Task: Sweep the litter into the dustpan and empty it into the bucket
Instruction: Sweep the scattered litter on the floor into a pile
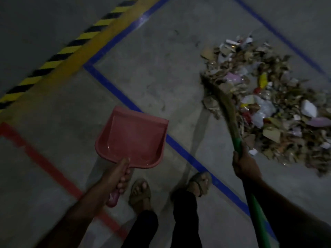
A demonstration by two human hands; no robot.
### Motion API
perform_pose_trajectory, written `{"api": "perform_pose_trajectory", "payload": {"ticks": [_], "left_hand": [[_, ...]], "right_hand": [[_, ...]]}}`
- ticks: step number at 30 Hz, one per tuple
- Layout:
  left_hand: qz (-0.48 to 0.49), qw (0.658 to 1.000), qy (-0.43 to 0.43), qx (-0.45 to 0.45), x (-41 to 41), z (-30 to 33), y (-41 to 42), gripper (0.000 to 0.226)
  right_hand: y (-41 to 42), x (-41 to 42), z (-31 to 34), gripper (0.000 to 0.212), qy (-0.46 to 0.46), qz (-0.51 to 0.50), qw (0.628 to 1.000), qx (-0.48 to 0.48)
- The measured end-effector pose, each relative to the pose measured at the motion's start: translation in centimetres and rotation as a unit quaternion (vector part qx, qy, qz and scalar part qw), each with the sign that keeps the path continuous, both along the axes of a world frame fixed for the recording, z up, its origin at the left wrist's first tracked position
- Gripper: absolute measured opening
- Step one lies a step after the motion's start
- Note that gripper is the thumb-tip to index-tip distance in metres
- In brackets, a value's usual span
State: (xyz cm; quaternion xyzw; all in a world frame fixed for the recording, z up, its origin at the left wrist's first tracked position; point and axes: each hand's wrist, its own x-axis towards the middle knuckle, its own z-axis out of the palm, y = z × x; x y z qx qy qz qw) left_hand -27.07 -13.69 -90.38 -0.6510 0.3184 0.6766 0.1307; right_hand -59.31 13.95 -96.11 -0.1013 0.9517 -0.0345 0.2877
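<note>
At the far left we see floor markings: a yellow-and-black hazard stripe [59, 54] running diagonally, a red tape line [44, 163] below it, and blue tape lines [114, 90] boxing off the concrete floor [161, 83].

Our left hand [121, 178] curls its fingers round the handle of the dustpan [132, 138], a smooth, glossy reddish plastic scoop with raised side walls and a flat mouth. It is held in the air, its mouth pointing up and away from us, and nothing lies in it. Below it stand our two sandalled feet [141, 192].

To the right, our right hand [245, 163] grips the green handle of the broom [227, 108]. The broom's long axis runs from lower right up to the left, and its soft straw-coloured bristles meet the near-left edge of the litter [268, 101].

The litter is a loose heap of dry brown leaves, torn cardboard, crumpled plastic film and paper scraps, right of the blue line. It lies forward and right of the dustpan, well apart from it, and nearer our right hand. We judge the pan must come down on the floor beside the heap, mouth toward it, before sweeping starts. No bucket is in view.
</note>
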Motion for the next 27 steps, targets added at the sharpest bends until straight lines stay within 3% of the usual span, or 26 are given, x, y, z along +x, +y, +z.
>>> {"api": "perform_pose_trajectory", "payload": {"ticks": [3, 7, 13, 17, 22, 27], "left_hand": [[-0.033, 0.999, 0.003, -0.002, -3.2, -0.1, 0.6, 0.045], [-0.095, 0.995, -0.016, -0.014, -7.7, -0.2, 1.6, 0.042], [-0.139, 0.990, -0.018, -0.007, -15.9, -1.0, 3.3, 0.042], [-0.180, 0.983, -0.017, -0.017, -22.2, -1.6, 5.5, 0.044], [-0.206, 0.977, -0.012, -0.054, -28.1, -2.2, 8.2, 0.045], [-0.216, 0.976, -0.009, -0.031, -32.2, -3.2, 9.6, 0.045]], "right_hand": [[4.2, -0.3, 1.6, 0.060, 0.016, 0.001, 0.999, -0.046], [9.9, 2.6, 1.7, 0.061, -0.059, 0.010, 0.996, -0.068], [13.6, 4.1, -1.3, 0.064, -0.142, 0.137, 0.977, 0.084], [14.1, -2.4, -3.9, 0.063, -0.133, 0.119, 0.978, 0.107], [15.2, -13.7, -6.0, 0.057, -0.077, -0.002, 0.996, 0.053], [18.0, -21.6, -6.9, 0.056, -0.045, -0.073, 0.996, 0.018]]}}
